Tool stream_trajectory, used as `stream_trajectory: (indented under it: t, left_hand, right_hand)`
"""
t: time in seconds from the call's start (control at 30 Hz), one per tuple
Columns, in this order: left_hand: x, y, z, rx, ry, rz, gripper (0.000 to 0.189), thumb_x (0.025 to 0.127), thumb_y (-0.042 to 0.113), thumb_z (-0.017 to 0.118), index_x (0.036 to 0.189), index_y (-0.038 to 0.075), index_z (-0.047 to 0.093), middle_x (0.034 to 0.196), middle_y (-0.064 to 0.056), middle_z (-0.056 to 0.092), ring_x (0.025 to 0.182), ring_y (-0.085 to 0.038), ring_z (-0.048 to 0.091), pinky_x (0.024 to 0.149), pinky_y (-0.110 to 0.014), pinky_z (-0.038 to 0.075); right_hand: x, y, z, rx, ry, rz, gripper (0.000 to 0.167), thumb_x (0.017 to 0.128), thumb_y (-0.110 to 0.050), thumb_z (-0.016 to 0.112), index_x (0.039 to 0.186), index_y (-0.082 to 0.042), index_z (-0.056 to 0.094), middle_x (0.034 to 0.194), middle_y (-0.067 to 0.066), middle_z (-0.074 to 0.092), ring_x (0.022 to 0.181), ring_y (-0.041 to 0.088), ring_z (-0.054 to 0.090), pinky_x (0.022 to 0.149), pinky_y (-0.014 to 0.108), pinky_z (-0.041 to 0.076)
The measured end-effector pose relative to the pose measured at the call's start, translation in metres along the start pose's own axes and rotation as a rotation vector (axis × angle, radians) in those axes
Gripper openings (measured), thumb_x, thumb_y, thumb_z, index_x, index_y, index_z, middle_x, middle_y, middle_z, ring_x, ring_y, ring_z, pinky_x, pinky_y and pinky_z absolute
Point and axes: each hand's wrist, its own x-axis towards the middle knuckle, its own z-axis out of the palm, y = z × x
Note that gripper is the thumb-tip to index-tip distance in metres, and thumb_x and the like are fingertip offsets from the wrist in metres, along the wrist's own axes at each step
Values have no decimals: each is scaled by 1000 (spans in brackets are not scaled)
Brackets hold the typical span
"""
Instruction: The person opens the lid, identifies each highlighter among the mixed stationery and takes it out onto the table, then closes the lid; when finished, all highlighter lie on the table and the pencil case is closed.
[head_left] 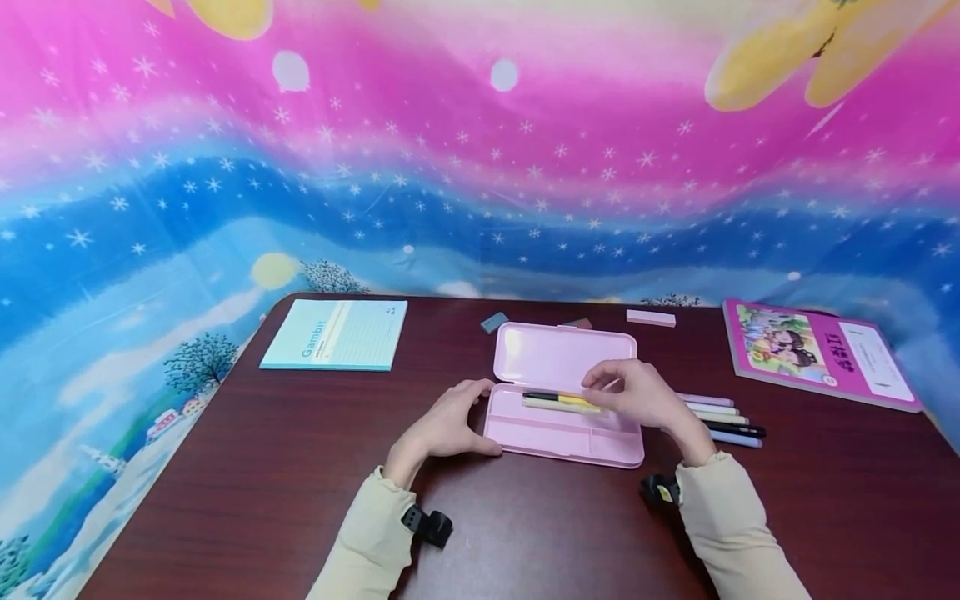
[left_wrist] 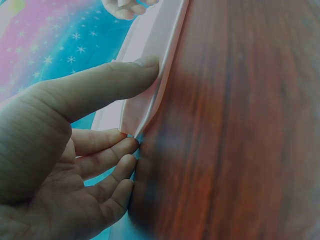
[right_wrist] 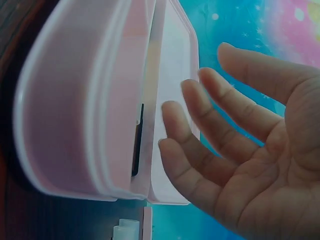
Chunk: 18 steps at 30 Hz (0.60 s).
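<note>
A pink pencil case lies on the table, its lid raised toward the back. My left hand holds the case's left end; in the left wrist view the thumb lies on the rim and fingertips touch the corner. Inside the back compartment lie a black-and-yellow pen and a pale yellow pen. Above the case's right side hovers my right hand. Its fingers are loosely bent and hold nothing in the right wrist view.
Several pens lie right of the case. Behind it are a grey-blue eraser, a partly hidden brown block and a pink-white eraser. A light-blue notebook lies back left, a pink book back right.
</note>
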Motion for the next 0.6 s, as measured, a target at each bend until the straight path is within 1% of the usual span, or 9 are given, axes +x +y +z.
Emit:
stream_trajectory:
  t: [0.17, 0.37, 0.5, 0.6]
  left_hand:
    - [0, -1, 1, 4, -4, 3, 81, 67, 28, 86, 133, 3, 47, 128, -12, 52, 114, -26, 49, 97, -44, 41]
    - [1, -2, 0, 11, -1, 2, 83, 68, 29, 86, 135, 2, 46, 129, -12, 52, 114, -26, 49, 97, -44, 41]
    - [1, -1, 0, 10, -5, -2, 84, 67, 28, 86, 135, 2, 46, 130, -12, 51, 115, -26, 49, 97, -43, 41]
    - [1, -1, 0, 10, -5, -9, 84, 67, 28, 86, 136, 3, 45, 131, -12, 51, 116, -26, 48, 98, -43, 41]
  right_hand:
    - [-1, -3, 1, -29, -77, 0, 14, 84, -13, 73, 95, -5, 70, 84, 0, 67, 81, 19, 63, 77, 39, 52]
    - [-3, -7, -2, -84, -115, -27, 15, 82, -10, 73, 95, -2, 70, 84, 1, 68, 79, 17, 63, 76, 38, 51]
    - [-4, -7, -3, -118, -176, -18, 14, 82, -5, 72, 96, -3, 71, 86, 3, 68, 78, 15, 61, 73, 34, 50]
    - [-4, -6, -3, -134, -214, -1, 14, 81, -1, 70, 94, -4, 72, 86, 3, 68, 78, 13, 59, 74, 33, 51]
